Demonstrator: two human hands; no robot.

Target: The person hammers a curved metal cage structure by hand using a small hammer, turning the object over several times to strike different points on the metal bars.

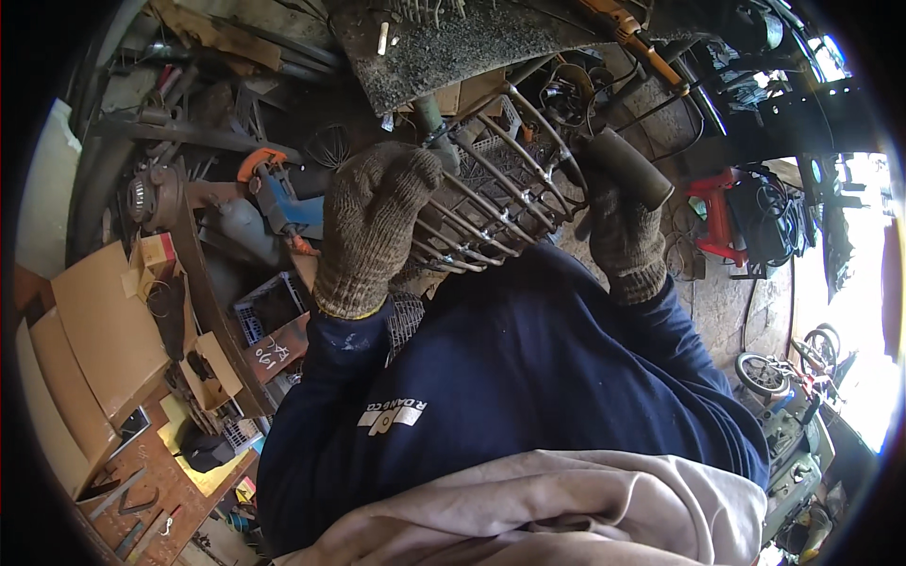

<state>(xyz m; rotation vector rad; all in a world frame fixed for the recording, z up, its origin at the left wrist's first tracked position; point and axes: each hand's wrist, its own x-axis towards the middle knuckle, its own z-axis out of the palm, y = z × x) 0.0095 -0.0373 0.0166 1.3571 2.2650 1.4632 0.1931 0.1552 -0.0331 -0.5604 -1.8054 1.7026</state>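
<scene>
Both my hands wear thick brown knitted gloves. In front of my body is a curved frame of welded metal rods, with several bars side by side and shiny weld spots at the crossings. My left hand is closed at the frame's left side, its fingertips turned away and partly hidden. On the frame's right side my right hand is wrapped round a short, dark metal pipe, whose end points toward me. Whether the pipe is joined to the rods is hidden by the glove.
Ahead stands a metal table strewn with dark grit; an orange tool lies at its right. To the left are a blue and orange machine, a plastic crate and cardboard boxes. A red stool and small bicycle stand right.
</scene>
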